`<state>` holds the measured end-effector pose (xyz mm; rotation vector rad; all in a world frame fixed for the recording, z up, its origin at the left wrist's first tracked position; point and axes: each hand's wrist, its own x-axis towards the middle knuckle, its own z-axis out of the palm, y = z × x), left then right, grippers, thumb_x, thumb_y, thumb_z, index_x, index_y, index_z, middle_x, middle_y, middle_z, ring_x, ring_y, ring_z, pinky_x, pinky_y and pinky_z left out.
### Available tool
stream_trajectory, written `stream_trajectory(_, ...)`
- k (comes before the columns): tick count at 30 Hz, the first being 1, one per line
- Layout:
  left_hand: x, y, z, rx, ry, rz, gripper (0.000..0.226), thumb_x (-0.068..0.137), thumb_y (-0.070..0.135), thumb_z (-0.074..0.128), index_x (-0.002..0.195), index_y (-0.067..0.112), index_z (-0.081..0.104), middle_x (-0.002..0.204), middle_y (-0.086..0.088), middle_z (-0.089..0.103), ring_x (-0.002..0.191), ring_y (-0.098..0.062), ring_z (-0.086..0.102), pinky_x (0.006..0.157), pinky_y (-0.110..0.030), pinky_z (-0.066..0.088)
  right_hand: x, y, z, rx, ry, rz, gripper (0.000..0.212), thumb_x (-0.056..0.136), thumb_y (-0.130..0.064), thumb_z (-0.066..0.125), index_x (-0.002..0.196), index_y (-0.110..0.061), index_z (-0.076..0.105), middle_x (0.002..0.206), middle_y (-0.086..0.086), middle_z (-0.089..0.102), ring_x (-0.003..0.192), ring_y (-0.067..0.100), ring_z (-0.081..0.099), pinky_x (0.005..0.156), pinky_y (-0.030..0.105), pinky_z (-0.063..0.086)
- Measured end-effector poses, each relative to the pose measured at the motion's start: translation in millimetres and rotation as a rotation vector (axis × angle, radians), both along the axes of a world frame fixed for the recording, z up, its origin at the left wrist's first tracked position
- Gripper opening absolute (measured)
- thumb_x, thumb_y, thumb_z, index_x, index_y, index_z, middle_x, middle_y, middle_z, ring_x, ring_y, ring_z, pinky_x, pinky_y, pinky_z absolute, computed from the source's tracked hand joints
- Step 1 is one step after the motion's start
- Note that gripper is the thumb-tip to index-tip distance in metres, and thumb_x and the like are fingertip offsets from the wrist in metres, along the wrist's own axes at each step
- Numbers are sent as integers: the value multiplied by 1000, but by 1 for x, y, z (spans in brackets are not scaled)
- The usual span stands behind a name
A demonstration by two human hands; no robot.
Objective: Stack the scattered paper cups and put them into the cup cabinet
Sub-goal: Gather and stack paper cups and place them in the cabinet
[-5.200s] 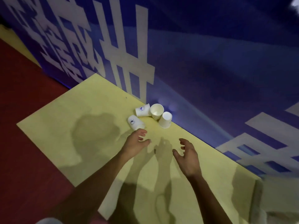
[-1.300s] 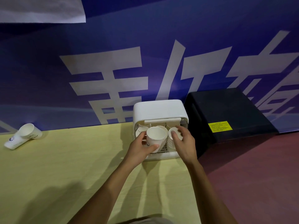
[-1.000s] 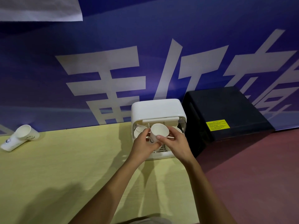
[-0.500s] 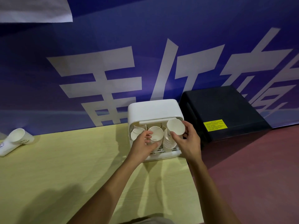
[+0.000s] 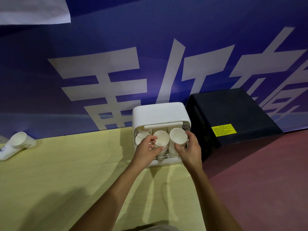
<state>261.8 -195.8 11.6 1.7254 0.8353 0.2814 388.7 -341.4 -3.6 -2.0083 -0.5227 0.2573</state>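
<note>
The right hand (image 5: 190, 151) has its fingers (image 5: 191, 140) curled round a white paper cup (image 5: 178, 136), mouth toward the camera, at the top of the right-hand stack of nested cups (image 5: 172, 150). That stack is inside the white plastic cup cabinet (image 5: 160, 114), which stands at the right end of the yellow counter (image 5: 66, 180) against the blue banner wall (image 5: 116, 39). The left hand (image 5: 146, 151) grips the middle stack of cups (image 5: 161, 141) between thumb and curled fingers. A 3rd cup mouth (image 5: 141, 139) shows at the cabinet's left side. The step in hand looks like seating the held cup on the right-hand stack. To do it well, the cup's axis should line up with the stack before it is pushed, so the base slides inside the rim below rather than catching on it. The grip should stay light, since thin paper walls would likely dent under a squeeze. The left hand's hold on the middle stack seems useful, as a nudge from the neighbouring cup could tip it. The cabinet's raised front bar (image 5: 162, 126) hangs just above the cup mouths, so the hand should move low under it. 2 white paper cups (image 5: 18, 144) lie on their sides at the counter's far left, not yet gathered. A black box (image 5: 233, 114) sits just beside the cabinet.
</note>
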Motion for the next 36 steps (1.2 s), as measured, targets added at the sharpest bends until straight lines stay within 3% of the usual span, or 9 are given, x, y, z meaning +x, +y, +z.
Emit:
stream_trajectory(4,0,1,-1,5,-1,-3,42,82,25,79,120,24,60,116,6,60,101,-11,63,83,-33,55,0,1,-10,-108,-38,27,64,83,-37,76,138,-15,52,138,5,52,127,23,47,102,39,44)
stream_trajectory(9,0,2,-2,10,-8,-2,42,81,27,80,118,27,60,114,8,61,99,-7,63,78,-26,54,6,3,-9,-256,-19,92,61,90,-34,71,143,-14,48,145,12,46,132,33,43,107,47,43)
stream_trajectory(13,-6,4,-2,12,-14,19,41,81,28,80,117,28,61,113,10,61,99,-9,63,82,-31,55,3,8,7,-283,-55,56,69,91,-32,69,150,-9,41,151,13,41,138,32,38,112,45,38)
stream_trajectory(16,-17,10,0,16,-12,43,39,82,26,79,116,30,60,113,12,62,100,-11,63,81,-33,56,-13,20,24,-163,-149,24,45,92,-25,65,134,-11,58,136,6,55,126,26,50,105,42,44)
stream_trajectory(20,-43,26,3,-2,-16,104,41,81,35,80,117,32,60,112,13,63,99,-5,63,77,-22,53,-49,56,37,-81,-186,200,27,93,-18,64,120,-14,67,119,-1,64,110,19,58,94,35,47)
stream_trajectory(25,-108,63,-3,-25,9,237,38,83,27,77,115,31,58,115,8,62,102,-14,63,89,-30,53,-107,116,28,-94,-136,439,34,95,-25,63,128,-20,63,126,-3,64,111,13,58,95,36,51)
stream_trajectory(33,-247,149,-13,-26,74,496,35,85,25,79,112,28,58,111,7,62,97,-14,63,80,-19,49,-215,221,8,-134,-48,663,37,93,-23,65,130,-20,61,128,-2,62,108,13,61,92,39,53)
stream_trajectory(36,-294,185,-19,-39,91,555,34,85,23,79,111,28,58,113,2,63,97,-17,63,87,-26,51,-255,264,1,-167,-33,728,39,94,-24,65,132,-21,59,130,-2,62,109,13,61,93,36,52)
